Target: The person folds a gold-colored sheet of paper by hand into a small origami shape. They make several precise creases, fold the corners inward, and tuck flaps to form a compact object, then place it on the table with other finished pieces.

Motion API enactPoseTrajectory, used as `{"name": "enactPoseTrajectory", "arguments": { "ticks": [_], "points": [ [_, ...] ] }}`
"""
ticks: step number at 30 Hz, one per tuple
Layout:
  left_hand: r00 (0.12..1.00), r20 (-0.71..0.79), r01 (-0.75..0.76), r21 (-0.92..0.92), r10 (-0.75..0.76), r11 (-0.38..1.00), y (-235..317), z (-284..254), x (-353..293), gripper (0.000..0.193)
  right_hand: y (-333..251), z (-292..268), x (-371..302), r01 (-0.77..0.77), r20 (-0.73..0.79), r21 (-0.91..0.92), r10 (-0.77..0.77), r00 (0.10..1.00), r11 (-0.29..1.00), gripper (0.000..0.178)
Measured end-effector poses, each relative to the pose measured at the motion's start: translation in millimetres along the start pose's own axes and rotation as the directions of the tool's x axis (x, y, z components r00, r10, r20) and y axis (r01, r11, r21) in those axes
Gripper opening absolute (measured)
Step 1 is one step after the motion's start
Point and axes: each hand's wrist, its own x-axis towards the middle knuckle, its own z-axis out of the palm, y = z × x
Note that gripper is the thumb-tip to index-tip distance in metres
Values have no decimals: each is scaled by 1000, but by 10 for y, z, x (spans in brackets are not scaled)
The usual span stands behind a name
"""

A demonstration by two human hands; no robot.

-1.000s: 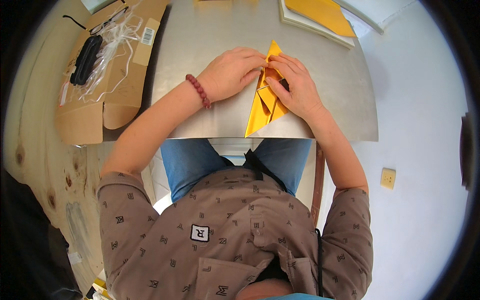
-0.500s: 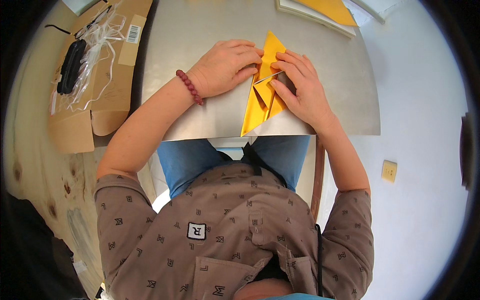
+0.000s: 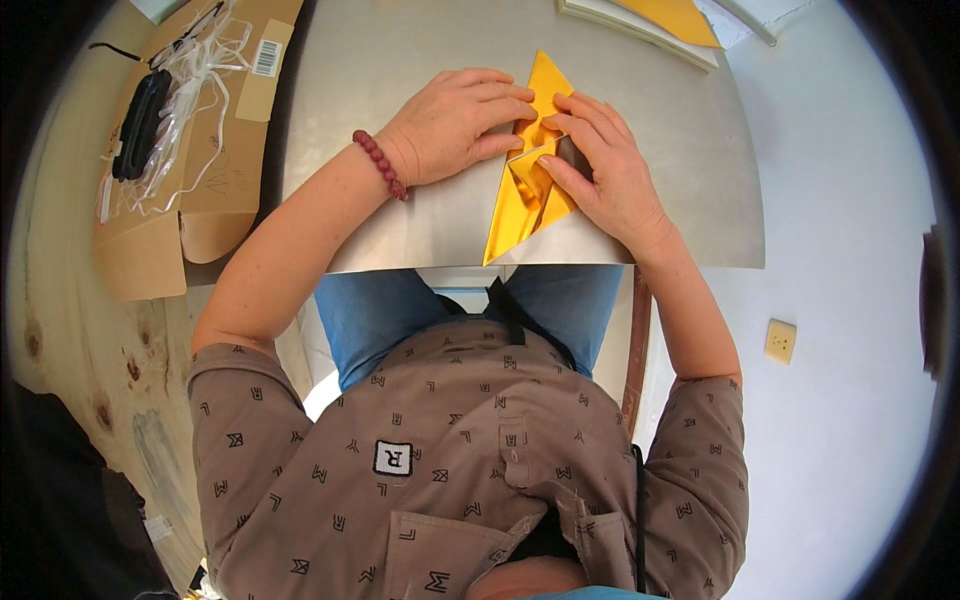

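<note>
A sheet of shiny golden-yellow paper (image 3: pixel 512 222), folded into a long pointed shape, lies on the metal table by its near edge. In its middle a flap stands partly raised, and its creases open toward me. My left hand (image 3: pixel 462 125), with a dark red bead bracelet (image 3: pixel 377 163) at the wrist, presses curved fingertips onto the paper's left edge. From the other side, my right hand (image 3: pixel 608 165) grips the paper, its thumb on the raised flap and its fingers higher on the right edge. The fingers cover part of the folds.
Left of the metal table (image 3: pixel 400 50) is a cardboard box (image 3: pixel 225 165) with clear plastic strips, a black case (image 3: pixel 145 122) and glasses on it. At the far right, more golden paper (image 3: pixel 675 18) lies on a white stack (image 3: pixel 640 35). A white wall borders the right.
The middle flap has shifted under my right thumb and its upper edge has changed shape. Both hands stay on the paper, their fingers slightly moved.
</note>
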Motion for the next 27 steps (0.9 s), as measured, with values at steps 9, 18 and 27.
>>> {"name": "enactPoseTrajectory", "arguments": {
  "ticks": [9, 18, 27],
  "points": [
    [1000, 19, 10, -26, -9, 1000, -35, 12, 2, 33, -202, -143, -246, 96, -2, 24, -96, 995, 995, 22],
    [999, -19, -25, 45, 26, 999, -10, 36, 22, 40, -246, -221, -289, 127, 125, 1, -126, 984, 992, 32],
    [997, 65, -37, 52, 34, 998, 36, -51, 104, 46, -341, -215, -447, 41, 182, -32, -34, 983, 999, 49]
  ]
}}
